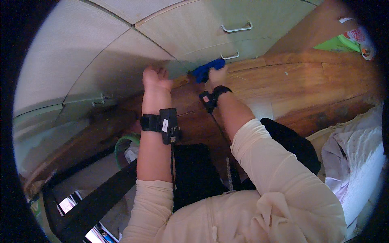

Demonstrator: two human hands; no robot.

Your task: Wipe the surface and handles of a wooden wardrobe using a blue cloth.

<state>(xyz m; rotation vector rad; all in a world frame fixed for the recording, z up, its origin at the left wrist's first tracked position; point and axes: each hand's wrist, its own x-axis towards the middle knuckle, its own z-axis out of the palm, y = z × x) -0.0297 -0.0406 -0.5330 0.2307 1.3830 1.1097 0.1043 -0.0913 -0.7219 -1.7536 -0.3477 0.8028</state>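
My right hand (217, 76) holds a blue cloth (208, 70) against the foot of a pale wooden cabinet (194, 36), just under its lowest handle (230, 55), where the cabinet meets the wood floor (291, 76). To the left, my left hand (156, 78) is raised by the cabinet front with its fingers partly curled and nothing seen in it. A black device is strapped to each of my wrists.
A green-rimmed bin (120, 145) with a white bag stands left of my left forearm. Near it is a black-framed piece of furniture (100, 194). Pale fabric (355, 158) lies at right, and green and red-white items (343, 42) stand at the upper right.
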